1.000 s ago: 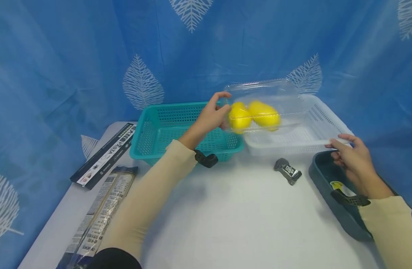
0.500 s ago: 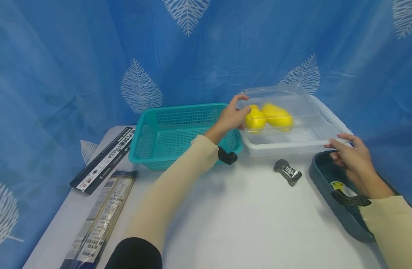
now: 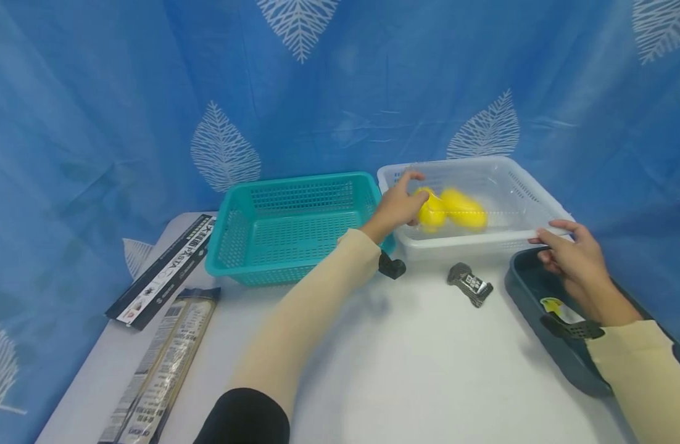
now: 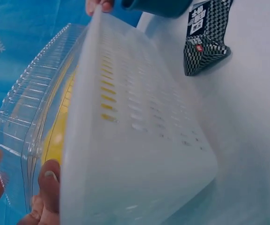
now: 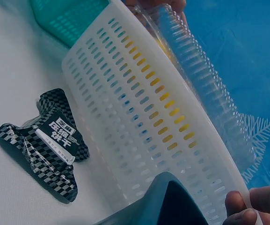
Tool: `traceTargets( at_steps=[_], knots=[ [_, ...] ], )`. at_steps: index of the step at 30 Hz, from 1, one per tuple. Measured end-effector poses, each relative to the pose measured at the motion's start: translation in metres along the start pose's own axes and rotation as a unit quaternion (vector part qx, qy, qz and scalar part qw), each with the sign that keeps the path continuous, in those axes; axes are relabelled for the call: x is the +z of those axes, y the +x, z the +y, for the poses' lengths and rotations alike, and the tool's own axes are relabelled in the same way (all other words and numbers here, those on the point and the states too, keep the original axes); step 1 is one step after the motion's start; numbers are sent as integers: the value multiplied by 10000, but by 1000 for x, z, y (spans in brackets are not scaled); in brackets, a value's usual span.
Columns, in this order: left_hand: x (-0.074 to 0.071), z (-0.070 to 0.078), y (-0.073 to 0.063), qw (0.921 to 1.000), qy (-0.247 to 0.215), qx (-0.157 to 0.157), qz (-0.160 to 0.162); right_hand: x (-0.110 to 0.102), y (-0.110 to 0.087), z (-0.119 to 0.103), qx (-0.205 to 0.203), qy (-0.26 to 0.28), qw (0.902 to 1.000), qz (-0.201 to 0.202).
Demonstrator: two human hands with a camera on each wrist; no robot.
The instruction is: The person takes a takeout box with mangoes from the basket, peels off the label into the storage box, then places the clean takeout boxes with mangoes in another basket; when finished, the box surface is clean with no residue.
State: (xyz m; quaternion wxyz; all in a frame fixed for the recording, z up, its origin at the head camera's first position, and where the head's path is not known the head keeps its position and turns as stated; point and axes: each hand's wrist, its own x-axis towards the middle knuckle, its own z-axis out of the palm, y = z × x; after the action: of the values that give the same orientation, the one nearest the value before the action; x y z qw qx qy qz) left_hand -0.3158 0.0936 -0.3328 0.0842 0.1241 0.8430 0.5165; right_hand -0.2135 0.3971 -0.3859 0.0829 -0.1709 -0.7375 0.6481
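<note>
My left hand [image 3: 398, 206] grips the left end of a clear plastic clamshell box [image 4: 20, 122], thumb at the near side and fingers beyond. Inside the box lie two yellow fruits [image 3: 463, 209], their kind not clear. The box sits at or within the mouth of a white perforated basket [image 3: 462, 248]; how deep its base reaches is hidden. At the basket's near right corner, my right hand [image 3: 581, 262] pinches the rim between thumb and fingers. That hand hangs over a dark blue-grey bin [image 3: 562, 345], which has a small yellow-and-white item [image 3: 562, 310] in it.
A teal basket [image 3: 295, 271] stands left of the white one. In front lies a small black checkered packet [image 3: 470, 285]. Along the table's left side are a black-and-white pasta box [image 3: 161, 271] and a long clear packet [image 3: 165, 364]. A blue curtain [image 3: 329, 111] hangs behind.
My left hand has carried the clear box with its fruits right and down, from above the white basket's left side to its mouth. The right hand keeps its hold on the rim.
</note>
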Motion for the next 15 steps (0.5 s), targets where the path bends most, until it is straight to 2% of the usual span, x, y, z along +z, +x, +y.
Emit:
traceTargets(
  at_steps=[3,8,12,15],
  knots=[
    [6,0,3,9999,127,-41,-99,1,1,1,-2,13,10000,24],
    [15,2,9,9982,398,-92,-429,2,3,4,20,-451,9988,174],
    [22,7,13,9953,585,-344,-689,2,3,5,53,-510,9983,268],
    [25,10,15,9935,514,-645,-787,4,3,5,58,-443,9986,293]
  ],
)
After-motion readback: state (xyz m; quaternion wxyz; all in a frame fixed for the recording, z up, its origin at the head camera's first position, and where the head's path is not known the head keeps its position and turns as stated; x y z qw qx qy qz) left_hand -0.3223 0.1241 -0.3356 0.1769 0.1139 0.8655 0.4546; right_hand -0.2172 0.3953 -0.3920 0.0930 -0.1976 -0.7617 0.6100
